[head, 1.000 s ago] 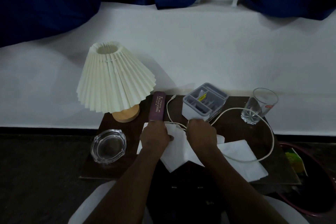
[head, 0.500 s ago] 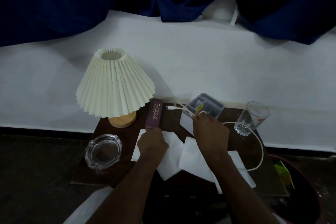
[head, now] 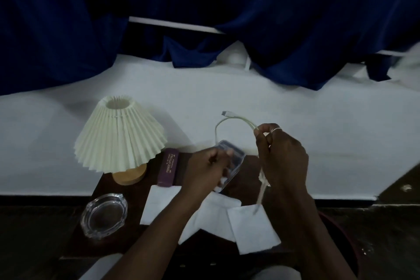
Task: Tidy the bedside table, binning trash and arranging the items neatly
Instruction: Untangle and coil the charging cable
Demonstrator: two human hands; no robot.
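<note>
Raised since the earlier frame, the right hand (head: 281,157) pinches the cable (head: 236,118) above the table (head: 109,245); plug end arches left, slack hangs down to the tissues (head: 252,227). Left hand (head: 204,168), nearer that arch, sits curled before the organiser (head: 237,158); blur prevents confirming any grip. Hands apart.

Head view. The right grip (head: 284,157) pinches a white cable (head: 236,118) above the counter (head: 75,243). The cable arches leftward with its connector uppermost, and one strand drops toward the left grip (head: 204,168), which is curled and blurred in front of a clear organiser box (head: 235,157). White tissues (head: 252,227) lie beneath both. At left stand a pleated lamp (head: 120,134), a purple case (head: 169,168) and a glass ashtray (head: 104,215).
</note>
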